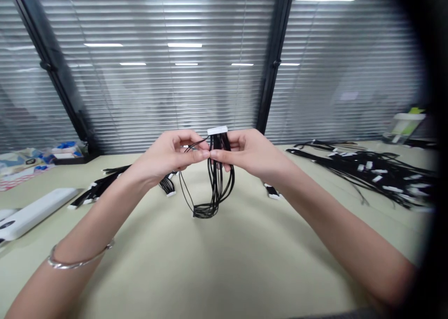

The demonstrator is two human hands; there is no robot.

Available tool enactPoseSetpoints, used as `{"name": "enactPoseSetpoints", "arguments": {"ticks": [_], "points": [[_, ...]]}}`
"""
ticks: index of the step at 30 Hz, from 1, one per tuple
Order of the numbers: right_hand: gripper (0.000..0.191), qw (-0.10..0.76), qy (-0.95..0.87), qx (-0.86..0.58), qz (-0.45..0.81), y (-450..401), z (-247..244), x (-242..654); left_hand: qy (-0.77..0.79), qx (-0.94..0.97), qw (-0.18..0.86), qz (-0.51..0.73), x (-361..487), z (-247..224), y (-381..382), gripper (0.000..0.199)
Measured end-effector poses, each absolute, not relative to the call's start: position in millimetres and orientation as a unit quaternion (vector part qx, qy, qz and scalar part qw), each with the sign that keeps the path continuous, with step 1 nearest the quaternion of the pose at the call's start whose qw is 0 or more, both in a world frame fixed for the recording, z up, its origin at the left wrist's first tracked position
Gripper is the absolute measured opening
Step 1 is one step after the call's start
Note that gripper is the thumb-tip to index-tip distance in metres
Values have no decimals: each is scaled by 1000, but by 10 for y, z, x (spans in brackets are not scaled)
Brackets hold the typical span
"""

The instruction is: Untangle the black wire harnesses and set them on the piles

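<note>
Between my hands, above the table, hangs a wire harness (220, 179) of thin black wires. Its white connector (217, 131) is uppermost, and the wires loop down and curl left to a small dark end (194, 211). My left hand (184, 152) is closed, thumb and finger pinching a wire or two that stand apart from the bundle. Wrapped about the bundle just below the connector, my right hand (240, 152) has its thumb across the front of the wires. Both thumb tips meet or nearly meet there.
A large pile of black harnesses (381, 169) with white connectors lies on the right. More harnesses (93, 190) lie behind my left arm. A white elongated device (38, 214) rests at the left. Blinds (168, 90) cover the glass behind the table (210, 272).
</note>
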State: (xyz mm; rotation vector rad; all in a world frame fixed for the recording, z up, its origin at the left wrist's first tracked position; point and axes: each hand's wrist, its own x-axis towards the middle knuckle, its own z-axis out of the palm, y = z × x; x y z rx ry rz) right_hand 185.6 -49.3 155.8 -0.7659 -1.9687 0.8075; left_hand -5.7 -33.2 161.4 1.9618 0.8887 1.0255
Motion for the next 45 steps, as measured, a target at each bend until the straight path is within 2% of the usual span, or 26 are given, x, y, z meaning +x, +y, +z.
{"name": "enactPoseSetpoints", "arguments": {"ticks": [6, 11, 17, 22, 28, 36, 40, 45], "points": [[23, 431, -788, -316, 305, -451, 1526, 1826, 348, 789, 342, 373, -66, 1641, -345, 29], [23, 448, -781, -307, 309, -424, 1503, 1805, 332, 783, 337, 403, -33, 1634, -354, 32], [20, 451, -792, -306, 274, -372, 1468, 1796, 345, 770, 312, 437, -50, 1632, -275, 17], [17, 421, -807, -322, 261, -334, 1489, 1850, 345, 749, 375, 423, -198, 1643, -116, 24], [18, 437, -798, -303, 285, -293, 1462, 1852, 340, 741, 418, 400, -236, 1607, -64, 33], [17, 420, -795, -305, 314, -331, 1450, 1806, 311, 734, 454, 398, -103, 1584, -139, 29], [19, 383, -779, -292, 401, -225, 1346, 1882, 315, 686, 531, 384, -157, 1455, -55, 29], [28, 331, -651, -332, 597, -76, 769, 1945, 384, 596, 625, 328, -209, 871, 20, 31]]}}
